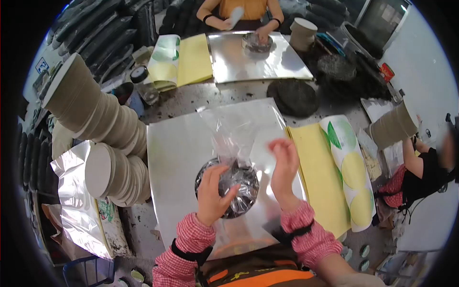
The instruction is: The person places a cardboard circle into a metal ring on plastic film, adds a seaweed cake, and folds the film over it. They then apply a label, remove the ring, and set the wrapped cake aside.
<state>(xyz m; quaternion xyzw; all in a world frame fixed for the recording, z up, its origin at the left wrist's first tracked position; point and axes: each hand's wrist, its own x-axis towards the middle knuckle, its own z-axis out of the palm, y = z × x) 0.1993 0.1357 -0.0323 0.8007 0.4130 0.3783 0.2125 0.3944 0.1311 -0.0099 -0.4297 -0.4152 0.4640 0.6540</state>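
A round dark disc wrapped in clear plastic film (245,197) lies on a shiny silver sheet (177,177) before me. My left hand (213,193) rests on the left part of the wrapped disc, its fingers spread. Loose clear film (228,134) stands up from the disc's far edge and spreads onto the sheet. My right hand (284,167) is raised to the right of the disc, apart from it, with fingers curled and slightly blurred; whether it holds anything is unclear.
Stacks of round grey discs (103,112) stand at the left. Yellow sheets (319,177) and green-printed sheets (351,174) lie right. Beyond are a dark round pad (292,97) and a co-worker's hand (263,34) at another silver sheet (258,64). Another person (420,174) is at far right.
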